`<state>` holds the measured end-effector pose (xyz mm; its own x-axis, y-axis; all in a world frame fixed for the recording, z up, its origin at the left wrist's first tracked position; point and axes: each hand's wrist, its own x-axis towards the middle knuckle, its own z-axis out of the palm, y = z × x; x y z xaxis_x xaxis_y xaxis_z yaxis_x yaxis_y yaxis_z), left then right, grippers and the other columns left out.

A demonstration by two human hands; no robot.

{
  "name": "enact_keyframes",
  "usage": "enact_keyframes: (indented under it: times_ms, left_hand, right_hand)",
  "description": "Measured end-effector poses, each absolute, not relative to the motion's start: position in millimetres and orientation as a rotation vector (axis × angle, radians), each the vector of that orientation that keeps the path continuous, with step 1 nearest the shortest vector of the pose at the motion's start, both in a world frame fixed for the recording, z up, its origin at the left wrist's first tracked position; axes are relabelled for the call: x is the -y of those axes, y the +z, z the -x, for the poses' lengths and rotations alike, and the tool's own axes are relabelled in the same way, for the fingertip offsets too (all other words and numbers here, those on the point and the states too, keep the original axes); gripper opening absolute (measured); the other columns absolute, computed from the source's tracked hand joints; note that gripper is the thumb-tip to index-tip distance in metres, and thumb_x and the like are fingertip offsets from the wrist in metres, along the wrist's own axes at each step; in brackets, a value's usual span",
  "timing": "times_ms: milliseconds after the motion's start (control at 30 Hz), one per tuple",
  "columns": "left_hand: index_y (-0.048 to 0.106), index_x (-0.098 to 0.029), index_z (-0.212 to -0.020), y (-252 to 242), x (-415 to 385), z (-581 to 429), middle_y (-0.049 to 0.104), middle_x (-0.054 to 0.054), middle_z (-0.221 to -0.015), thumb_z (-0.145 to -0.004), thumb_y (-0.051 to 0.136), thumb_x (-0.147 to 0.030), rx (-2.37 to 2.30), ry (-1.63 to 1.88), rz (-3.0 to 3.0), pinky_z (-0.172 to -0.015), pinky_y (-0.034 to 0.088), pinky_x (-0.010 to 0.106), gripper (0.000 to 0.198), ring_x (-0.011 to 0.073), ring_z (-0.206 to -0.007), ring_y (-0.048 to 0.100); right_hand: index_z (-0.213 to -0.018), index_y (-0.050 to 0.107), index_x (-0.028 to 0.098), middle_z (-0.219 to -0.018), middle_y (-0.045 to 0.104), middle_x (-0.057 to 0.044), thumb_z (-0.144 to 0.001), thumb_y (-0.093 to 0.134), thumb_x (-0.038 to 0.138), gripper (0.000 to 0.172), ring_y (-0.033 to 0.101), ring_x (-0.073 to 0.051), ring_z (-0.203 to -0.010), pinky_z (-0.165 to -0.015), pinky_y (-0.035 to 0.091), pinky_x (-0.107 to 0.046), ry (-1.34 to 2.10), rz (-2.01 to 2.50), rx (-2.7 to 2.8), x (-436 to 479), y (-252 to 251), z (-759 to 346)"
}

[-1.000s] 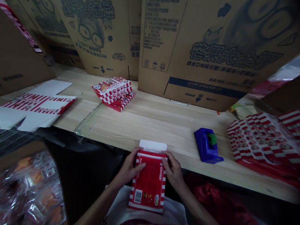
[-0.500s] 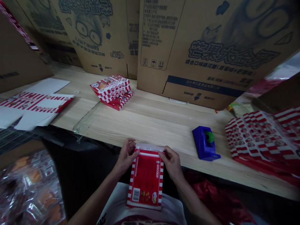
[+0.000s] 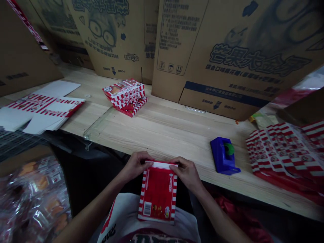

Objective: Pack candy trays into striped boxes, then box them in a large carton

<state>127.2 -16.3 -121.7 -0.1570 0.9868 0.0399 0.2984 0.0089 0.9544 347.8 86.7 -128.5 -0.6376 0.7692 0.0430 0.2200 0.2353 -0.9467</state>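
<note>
A red box (image 3: 159,192) with striped red and white edges, a barcode and small food pictures lies against my torso, below the table's front edge. My left hand (image 3: 138,166) pinches its upper left corner, thumb on the face. At the upper right corner my right hand (image 3: 186,171) grips it the same way. A white strip runs along the top edge between both thumbs; the fingers behind the box are hidden.
Two striped boxes (image 3: 126,96) are stacked on the table (image 3: 162,130). Flat printed cartons (image 3: 50,111) lie left, above a box of wrapped items (image 3: 37,199). A blue tape dispenser (image 3: 222,157) and striped boxes (image 3: 286,152) stand right. Large cartons (image 3: 197,81) line the back.
The white flap that stood up at the box's top edge has folded down, and a narrow white strip shows there now. Both hands have closed in over the top corners. The view has shifted slightly.
</note>
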Motion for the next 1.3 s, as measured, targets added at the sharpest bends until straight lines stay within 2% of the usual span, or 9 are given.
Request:
enact_keyframes:
  times_ms: [233, 467, 633, 700, 833, 967, 1100, 1200, 1300]
  left_hand:
    - [0.073, -0.011, -0.071, -106.1, 2.7, -112.8, 0.071, 0.006, -0.065, -0.068, 0.077, -0.037, -1.330, 1.104, -1.016, -0.057, 0.047, 0.025, 0.027, 0.0152, -0.057, 0.062]
    - [0.071, -0.011, -0.065, -98.7, -4.7, -110.4, 0.064, 0.002, -0.060, -0.070, 0.075, -0.036, -1.299, 1.025, -1.150, -0.055, 0.042, 0.022, 0.026, 0.0118, -0.054, 0.055]
    - [0.072, -0.011, -0.072, -95.4, 3.9, -113.1, 0.065, 0.004, -0.069, -0.083, 0.064, -0.036, -1.292, 0.975, -1.405, -0.060, 0.042, 0.023, 0.028, 0.0136, -0.064, 0.057]
    - [0.074, -0.012, -0.083, -103.2, 10.3, -120.1, 0.068, 0.007, -0.080, -0.082, 0.066, -0.035, -1.288, 1.053, -1.357, -0.066, 0.046, 0.025, 0.024, 0.0167, -0.073, 0.062]
    - [0.073, -0.016, -0.096, -128.2, 19.9, -144.3, 0.069, 0.010, -0.102, -0.076, 0.073, -0.031, -1.207, 1.354, -1.008, -0.080, 0.050, 0.030, 0.025, 0.0214, -0.093, 0.064]
    - [0.071, -0.017, -0.087, -140.0, 17.5, -166.4, 0.068, 0.009, -0.108, -0.070, 0.078, -0.027, -1.147, 1.472, -0.778, -0.081, 0.050, 0.031, 0.020, 0.0220, -0.097, 0.063]
    - [0.067, -0.016, -0.069, -140.7, 9.7, -171.9, 0.070, 0.006, -0.091, -0.069, 0.078, -0.026, -1.282, 1.499, -0.811, -0.078, 0.049, 0.028, 0.015, 0.0189, -0.087, 0.063]
    - [0.066, -0.016, -0.067, -145.5, 5.4, -167.7, 0.070, 0.006, -0.091, -0.070, 0.077, -0.028, -1.356, 1.449, -0.848, -0.076, 0.048, 0.028, 0.017, 0.0188, -0.084, 0.062]
    - [0.066, -0.016, -0.068, -150.0, 2.7, -165.3, 0.069, 0.006, -0.091, -0.070, 0.077, -0.031, -1.387, 1.418, -0.890, -0.076, 0.048, 0.028, 0.018, 0.0194, -0.084, 0.062]
  right_hand:
    - [-0.071, 0.067, 0.018, -0.061, 0.066, -0.001, -0.076, 0.068, 0.033, 0.016, 0.057, -0.014, -0.055, -0.047, 0.044, -0.022, 1.508, 0.871, 2.013, -102.9, -109.4, -340.5]
    - [-0.062, 0.064, 0.018, -0.060, 0.065, 0.000, -0.077, 0.067, 0.032, 0.021, 0.058, -0.014, -0.055, -0.051, 0.045, -0.023, 1.575, 0.828, 2.014, -104.1, -104.1, -342.7]
    - [-0.079, 0.070, 0.020, -0.083, 0.072, -0.005, -0.084, 0.064, 0.030, 0.012, 0.067, -0.019, -0.077, -0.068, 0.052, -0.029, 1.341, 0.696, 2.082, -92.9, -107.5, -355.8]
    - [-0.087, 0.070, 0.022, -0.091, 0.073, -0.006, -0.081, 0.068, 0.029, 0.009, 0.068, -0.021, -0.084, -0.075, 0.054, -0.031, 1.250, 0.690, 2.032, -86.5, -116.0, -360.7]
    - [-0.084, 0.070, 0.023, -0.093, 0.073, -0.006, -0.085, 0.064, 0.025, 0.006, 0.068, -0.022, -0.088, -0.081, 0.054, -0.034, 1.158, 0.773, 1.912, -70.9, -133.3, -365.4]
    - [-0.090, 0.069, 0.023, -0.098, 0.073, -0.006, -0.086, 0.061, 0.022, 0.009, 0.067, -0.022, -0.095, -0.087, 0.053, -0.036, 1.144, 0.828, 1.869, -57.6, -137.3, -370.9]
    - [-0.103, 0.067, 0.022, -0.107, 0.070, -0.008, -0.085, 0.062, 0.024, 0.019, 0.066, -0.021, -0.096, -0.082, 0.054, -0.034, 1.090, 0.898, 1.796, -68.9, -133.7, -397.2]
    - [-0.089, 0.068, 0.020, -0.095, 0.068, -0.006, -0.085, 0.062, 0.027, 0.010, 0.064, -0.020, -0.090, -0.078, 0.052, -0.033, 0.767, 1.052, 1.590, -100.5, -132.1, -438.5]
    - [-0.076, 0.065, 0.019, -0.085, 0.062, -0.005, -0.080, 0.065, 0.036, 0.018, 0.059, -0.019, -0.082, -0.070, 0.049, -0.031, 0.472, 1.242, 1.398, -135.1, -131.6, -484.2]
